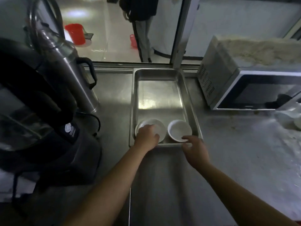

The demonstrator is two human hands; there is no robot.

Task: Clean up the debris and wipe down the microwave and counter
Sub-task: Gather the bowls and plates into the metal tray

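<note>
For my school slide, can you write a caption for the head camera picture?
Two hands reach for white bowls in a metal tray beside a dusty microwave.

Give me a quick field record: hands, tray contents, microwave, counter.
left hand: grips the rim of the left white bowl
right hand: fingers loosely spread, at the near rim of the right white bowl; contact unclear
metal tray: holds both bowls at its near end
microwave: door shut, pale powdery debris on top
counter: pale residue on the right side
</note>
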